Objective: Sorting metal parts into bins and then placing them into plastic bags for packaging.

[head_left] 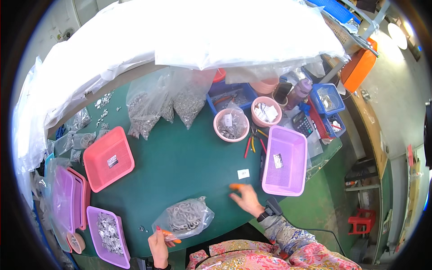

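Green table (175, 166), bag (205, 217) of rings (184, 216), purple basket (123, 236) of parts (109, 234)

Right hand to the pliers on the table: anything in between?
Yes: a small white paper slip lies on the green tabletop between the right hand and the pliers, seen in the head view.

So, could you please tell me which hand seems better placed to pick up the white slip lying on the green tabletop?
Probably the right hand: its fingers are close to the white slip, while the left hand is farther away, beside the clear bag.
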Demonstrator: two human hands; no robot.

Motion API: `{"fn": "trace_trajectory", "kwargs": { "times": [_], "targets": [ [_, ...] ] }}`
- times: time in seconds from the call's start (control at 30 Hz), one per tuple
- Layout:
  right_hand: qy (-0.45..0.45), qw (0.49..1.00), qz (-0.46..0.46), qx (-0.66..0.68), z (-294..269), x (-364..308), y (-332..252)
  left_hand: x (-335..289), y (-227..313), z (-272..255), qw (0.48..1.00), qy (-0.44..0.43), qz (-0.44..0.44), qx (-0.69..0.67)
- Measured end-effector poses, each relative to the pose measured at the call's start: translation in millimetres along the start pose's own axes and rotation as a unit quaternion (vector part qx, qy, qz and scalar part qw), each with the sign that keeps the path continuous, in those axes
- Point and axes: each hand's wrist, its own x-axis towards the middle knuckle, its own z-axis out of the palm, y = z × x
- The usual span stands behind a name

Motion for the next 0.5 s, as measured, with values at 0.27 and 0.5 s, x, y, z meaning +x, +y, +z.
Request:
{"fn": "trace_trajectory", "kwargs": {
  "times": [0.27, 0.5],
  "targets": [
    [0.096, 0.969, 0.044, -0.223, 28, 4, 36, -1, 0, -3, 0.999, 0.004, -0.027, -0.024],
    [0.078, 0.966, 0.036, -0.245, 36, -12, 49, -4, 6, -2, 0.999, -0.017, -0.026, -0.009]
  ]
}}
